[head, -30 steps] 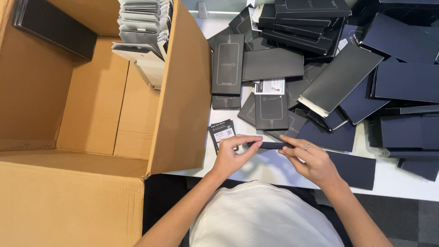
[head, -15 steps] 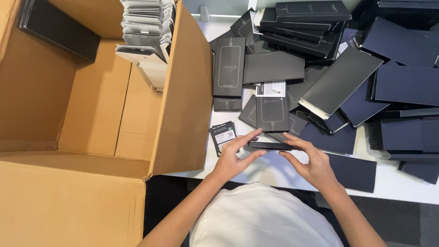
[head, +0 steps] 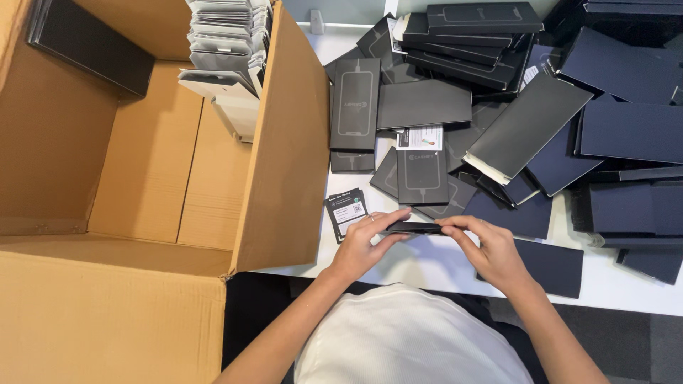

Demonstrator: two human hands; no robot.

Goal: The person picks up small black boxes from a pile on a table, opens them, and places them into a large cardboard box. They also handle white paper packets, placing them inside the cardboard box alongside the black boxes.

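Observation:
Both hands hold one slim black box [head: 415, 227] edge-on above the white table [head: 427, 259], close to my body. My left hand [head: 363, 245] grips its left end with thumb and fingers. My right hand [head: 487, 249] pinches its right end. A small black card with a white label [head: 346, 211] lies flat just left of my left hand. Beyond the held box, a flat black box with a white outline drawing [head: 422, 176] rests on the pile.
A large open cardboard carton [head: 284, 163] fills the left; inside are a stack of grey-white packs [head: 228, 50] and a black box [head: 85, 43]. Many flat black and dark blue boxes [head: 619, 128] cover the table's right and far side.
The slim black box, held by both hands, has shifted slightly to the right and toward the table edge. Fingers have adjusted around its ends. Nothing else moved.

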